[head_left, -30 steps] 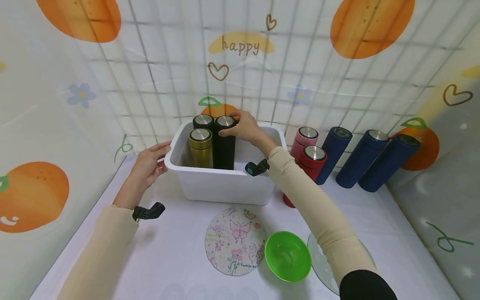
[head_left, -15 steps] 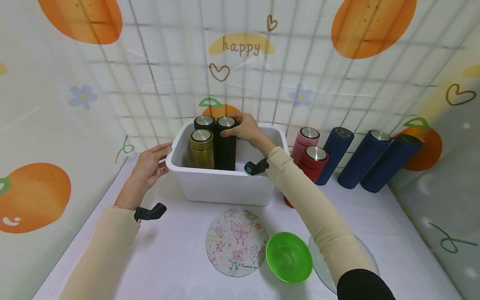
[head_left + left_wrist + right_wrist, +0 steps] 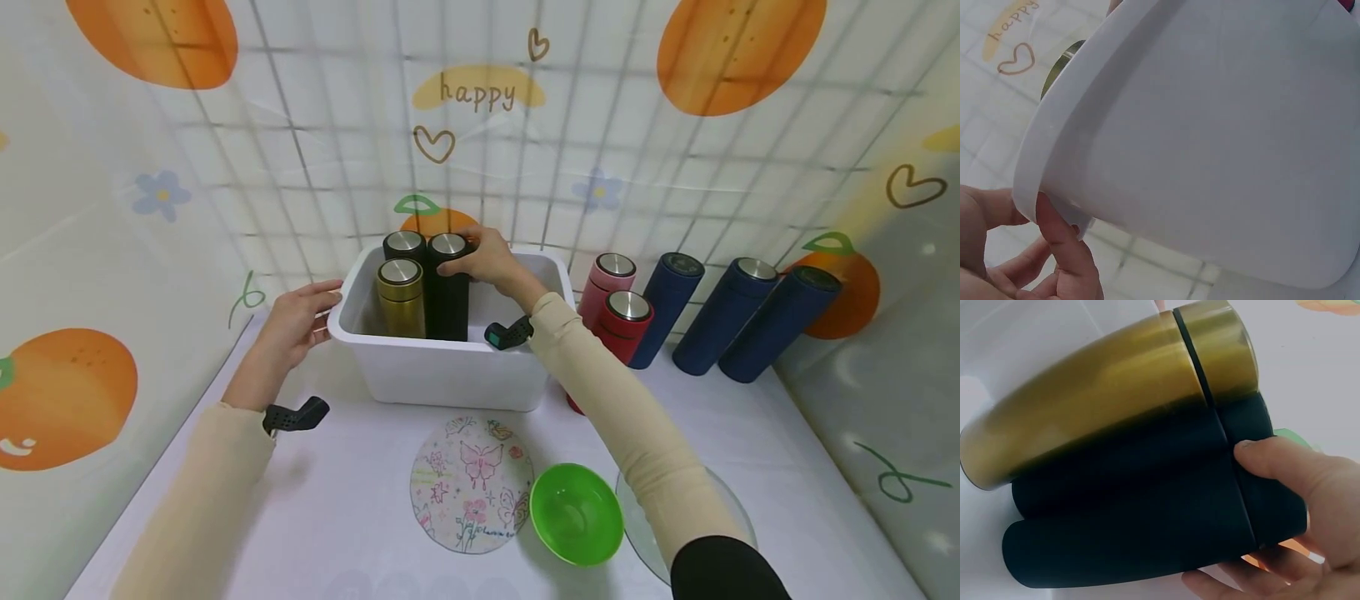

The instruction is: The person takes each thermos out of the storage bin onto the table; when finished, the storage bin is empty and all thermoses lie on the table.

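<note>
A white plastic bin point(image 3: 457, 375) stands on the table with three thermos flasks upright in its left half. My left hand point(image 3: 288, 329) pinches the bin's left rim between thumb and fingers, seen close in the left wrist view. Inside, my right hand point(image 3: 491, 262) grips a black thermos point(image 3: 448, 300) near its silver-topped lid, thumb on one side and fingers on the other. Beside it are a gold thermos point(image 3: 1091, 394) in front and a second black thermos point(image 3: 405, 242) behind, partly hidden. The flasks stand close together in the right wrist view.
Right of the bin stand a pink thermos point(image 3: 609, 279), a red thermos point(image 3: 626, 321) and several dark blue ones point(image 3: 723, 321). Another red item point(image 3: 574, 405) is mostly hidden by my sleeve. In front lie a patterned round mat point(image 3: 472, 492), a green bowl point(image 3: 576, 514) and a glass disc point(image 3: 645, 533).
</note>
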Motion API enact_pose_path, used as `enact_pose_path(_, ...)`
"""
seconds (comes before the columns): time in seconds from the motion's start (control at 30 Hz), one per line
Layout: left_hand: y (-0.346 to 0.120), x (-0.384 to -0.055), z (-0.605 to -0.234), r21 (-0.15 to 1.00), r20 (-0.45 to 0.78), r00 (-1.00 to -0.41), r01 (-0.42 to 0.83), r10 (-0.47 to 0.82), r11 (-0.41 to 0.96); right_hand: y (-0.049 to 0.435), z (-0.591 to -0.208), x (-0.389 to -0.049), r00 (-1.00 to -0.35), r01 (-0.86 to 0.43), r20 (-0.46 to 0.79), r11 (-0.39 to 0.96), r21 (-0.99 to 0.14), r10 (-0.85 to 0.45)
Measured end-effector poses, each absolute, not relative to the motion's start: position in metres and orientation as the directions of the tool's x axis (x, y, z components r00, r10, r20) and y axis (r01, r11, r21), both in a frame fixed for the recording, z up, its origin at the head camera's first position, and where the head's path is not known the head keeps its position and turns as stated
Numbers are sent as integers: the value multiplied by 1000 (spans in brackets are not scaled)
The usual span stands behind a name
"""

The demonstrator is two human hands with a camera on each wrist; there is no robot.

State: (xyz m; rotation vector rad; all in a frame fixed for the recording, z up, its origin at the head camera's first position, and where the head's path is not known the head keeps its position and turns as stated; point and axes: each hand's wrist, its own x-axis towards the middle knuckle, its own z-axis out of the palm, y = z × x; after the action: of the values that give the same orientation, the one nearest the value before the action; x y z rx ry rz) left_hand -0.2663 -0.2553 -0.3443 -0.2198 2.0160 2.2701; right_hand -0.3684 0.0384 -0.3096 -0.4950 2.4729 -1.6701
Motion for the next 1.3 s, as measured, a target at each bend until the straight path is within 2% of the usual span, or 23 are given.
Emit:
enact_pose_path(0.13,-253,-266,-339,987,-147,-988,-150,-52,55,38,-309,-368,-940,-202,88,330,-922,-329)
enact_pose_path(0.27,-252,-265,-337,981,-128,-990,-135,-56,137,39,-309,-367,-939,-188,75,320,-928,-335)
enact_pose_path(0.87,-252,-267,-341,983,-165,-985,-168,-43,76,42,-306,-364,-952,-198,94,351,-915,-293)
enact_pose_path(1.3,-250,-268,-345,982,-165,-985,-169,-59,87,51,-276,-351,-943,-287,192,375,-881,-270)
